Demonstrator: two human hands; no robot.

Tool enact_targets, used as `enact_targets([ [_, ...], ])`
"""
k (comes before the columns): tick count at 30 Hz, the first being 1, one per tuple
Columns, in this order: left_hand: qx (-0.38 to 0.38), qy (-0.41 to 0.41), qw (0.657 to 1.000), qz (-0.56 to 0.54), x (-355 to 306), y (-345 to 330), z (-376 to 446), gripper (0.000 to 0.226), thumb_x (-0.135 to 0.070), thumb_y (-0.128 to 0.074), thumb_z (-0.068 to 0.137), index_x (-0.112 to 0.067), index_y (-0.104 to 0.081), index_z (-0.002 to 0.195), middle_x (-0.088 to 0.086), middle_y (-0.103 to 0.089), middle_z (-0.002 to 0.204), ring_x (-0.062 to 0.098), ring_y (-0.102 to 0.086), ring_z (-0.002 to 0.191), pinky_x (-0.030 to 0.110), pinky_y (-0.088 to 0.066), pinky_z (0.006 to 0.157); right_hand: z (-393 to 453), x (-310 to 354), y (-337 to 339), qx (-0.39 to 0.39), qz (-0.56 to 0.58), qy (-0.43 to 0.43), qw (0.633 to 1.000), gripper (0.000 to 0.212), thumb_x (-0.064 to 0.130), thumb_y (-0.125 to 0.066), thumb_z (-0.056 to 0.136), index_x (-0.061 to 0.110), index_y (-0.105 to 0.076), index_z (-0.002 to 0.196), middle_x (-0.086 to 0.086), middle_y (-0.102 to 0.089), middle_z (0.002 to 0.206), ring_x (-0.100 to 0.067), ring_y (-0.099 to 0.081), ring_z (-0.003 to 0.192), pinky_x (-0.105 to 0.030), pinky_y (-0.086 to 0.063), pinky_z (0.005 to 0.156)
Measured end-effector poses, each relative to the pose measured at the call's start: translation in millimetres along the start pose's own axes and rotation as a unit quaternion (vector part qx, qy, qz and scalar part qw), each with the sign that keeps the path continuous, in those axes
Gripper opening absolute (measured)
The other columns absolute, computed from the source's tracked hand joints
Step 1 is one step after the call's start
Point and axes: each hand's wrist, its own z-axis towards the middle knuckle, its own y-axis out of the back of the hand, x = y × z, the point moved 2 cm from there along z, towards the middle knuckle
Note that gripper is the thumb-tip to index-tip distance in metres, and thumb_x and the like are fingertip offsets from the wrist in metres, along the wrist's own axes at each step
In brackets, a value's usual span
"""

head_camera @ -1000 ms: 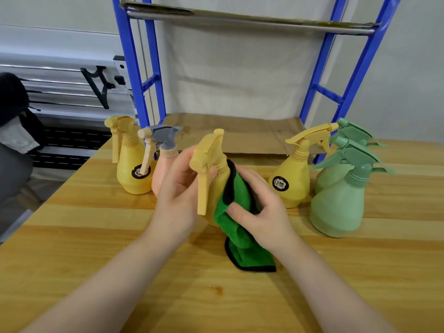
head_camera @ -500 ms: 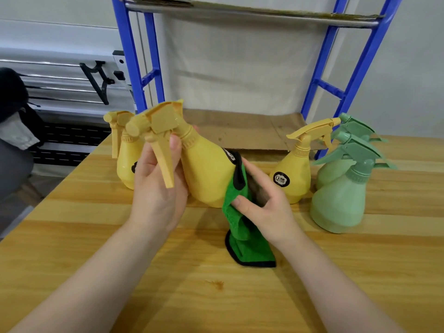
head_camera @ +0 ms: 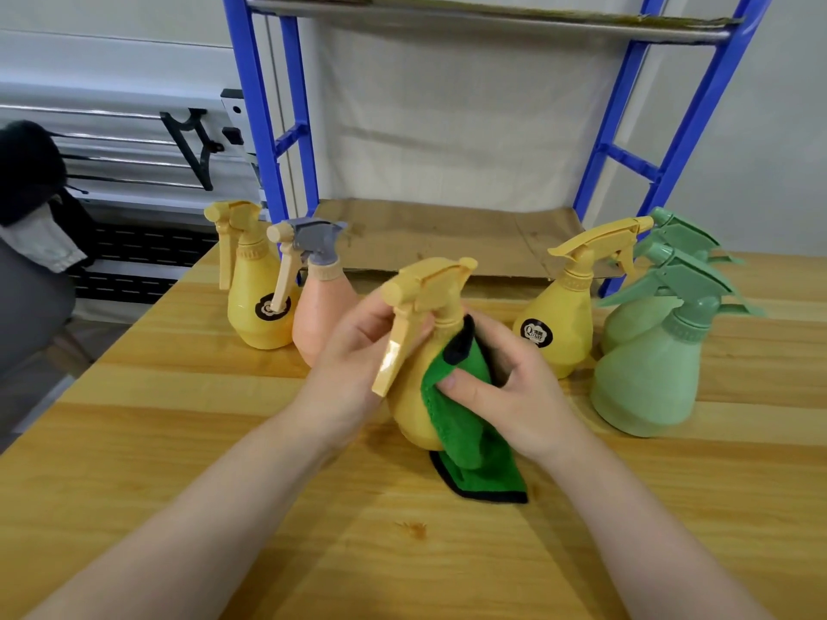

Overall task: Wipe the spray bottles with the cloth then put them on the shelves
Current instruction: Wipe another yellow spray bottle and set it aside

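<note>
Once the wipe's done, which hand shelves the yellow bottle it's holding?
Left, probably. The left hand already grips the yellow bottle at its neck, and the shelf sits straight ahead. The right hand is busy pressing the green cloth against it.

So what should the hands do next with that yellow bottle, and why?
Probably keep rubbing: slide the cloth round the yellow bottle while the left hand turns it by the neck. The right hand presses the cloth on one side only, so the rest looks unwiped. The shelf behind holds no bottle yet; shelving comes after.
</note>
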Motion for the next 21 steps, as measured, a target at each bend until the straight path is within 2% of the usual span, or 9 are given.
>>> enact_targets([
  [2, 0.021, 0.008, 1.0, 0.011, 1, -3, -2, 0.023, -0.029, -0.064, 0.083, -0.022, -0.074, 0.103, 0.005, -0.069, 0.108, 0.018, -0.065, 0.102, 0.027, -0.051, 0.085, -1, 2, -1, 0.001, -0.008, 0.006, 1.0, 0.048, 0.029, -0.071, 0.078, 0.016, -0.06, 0.123, 0.004, -0.07, 0.114, -0.015, -0.065, 0.109, -0.03, -0.051, 0.092],
  [4, 0.033, 0.012, 0.999, 0.015, 0, -6, -3, 0.022, -0.031, -0.065, 0.082, -0.029, -0.075, 0.1, 0.005, -0.065, 0.116, 0.017, -0.064, 0.108, 0.026, -0.05, 0.087, -3, 6, -3, -0.006, -0.007, 0.022, 1.0, 0.035, 0.024, -0.067, 0.081, 0.02, -0.062, 0.115, 0.011, -0.07, 0.106, -0.01, -0.066, 0.101, -0.022, -0.051, 0.085],
  [8, 0.042, -0.001, 0.999, 0.013, 0, -6, 0, 0.029, -0.042, -0.066, 0.087, -0.026, -0.072, 0.11, 0.014, -0.059, 0.126, 0.029, -0.055, 0.121, 0.047, -0.042, 0.103, -3, 13, -6, -0.03, 0.012, 0.03, 0.999, 0.027, 0.021, -0.07, 0.079, 0.023, -0.064, 0.106, 0.013, -0.071, 0.094, -0.005, -0.067, 0.09, -0.018, -0.05, 0.077],
  [10, 0.041, -0.025, 0.999, 0.025, 2, -6, 2, 0.028, -0.027, -0.058, 0.095, -0.02, -0.067, 0.121, 0.013, -0.057, 0.133, 0.029, -0.05, 0.129, 0.052, -0.036, 0.109, -2, 17, -3, -0.059, 0.025, 0.027, 0.998, 0.025, 0.019, -0.069, 0.078, 0.024, -0.064, 0.102, 0.014, -0.071, 0.088, -0.004, -0.067, 0.085, -0.017, -0.05, 0.072],
  [12, 0.039, -0.047, 0.997, 0.037, 4, -6, 2, 0.032, -0.015, -0.054, 0.094, -0.02, -0.065, 0.124, 0.01, -0.059, 0.133, 0.026, -0.05, 0.13, 0.045, -0.038, 0.109, -2, 20, 3, -0.088, 0.03, 0.031, 0.995, 0.022, 0.016, -0.065, 0.08, 0.025, -0.063, 0.1, 0.015, -0.07, 0.086, -0.004, -0.066, 0.083, -0.018, -0.05, 0.071],
  [14, 0.041, -0.051, 0.998, 0.007, 2, -8, 2, 0.038, -0.015, -0.05, 0.087, -0.022, -0.068, 0.12, 0.007, -0.064, 0.128, 0.024, -0.054, 0.127, 0.037, -0.04, 0.105, -2, 22, 8, -0.11, 0.026, 0.032, 0.993, 0.022, 0.016, -0.063, 0.081, 0.028, -0.063, 0.1, 0.016, -0.071, 0.088, -0.005, -0.067, 0.086, -0.018, -0.05, 0.073],
  [16, 0.053, -0.044, 0.996, -0.056, -2, -10, 1, 0.039, -0.018, -0.047, 0.085, -0.015, -0.069, 0.117, 0.007, -0.068, 0.121, 0.021, -0.058, 0.119, 0.03, -0.044, 0.098, -2, 24, 8, -0.118, -0.012, 0.032, 0.992, 0.024, 0.018, -0.065, 0.079, 0.03, -0.062, 0.1, 0.018, -0.071, 0.091, -0.003, -0.067, 0.09, -0.017, -0.051, 0.075],
  [18, 0.048, -0.049, 0.994, -0.083, -6, -12, 0, 0.035, -0.033, -0.057, 0.086, -0.015, -0.071, 0.113, 0.004, -0.07, 0.115, 0.018, -0.061, 0.113, 0.028, -0.047, 0.094, -3, 24, 3, -0.115, -0.098, 0.042, 0.988, 0.026, 0.021, -0.068, 0.079, 0.033, -0.062, 0.101, 0.018, -0.07, 0.095, -0.001, -0.066, 0.093, -0.018, -0.052, 0.079],
  [21, 0.006, -0.074, 0.997, -0.033, -7, -12, -1, 0.039, -0.048, -0.066, 0.085, -0.019, -0.071, 0.11, 0.007, -0.07, 0.11, 0.028, -0.061, 0.111, 0.038, -0.047, 0.096, -4, 22, -4, -0.115, -0.221, 0.064, 0.966, 0.023, 0.027, -0.07, 0.079, 0.028, -0.062, 0.101, 0.015, -0.068, 0.095, -0.003, -0.063, 0.093, -0.02, -0.05, 0.079],
])
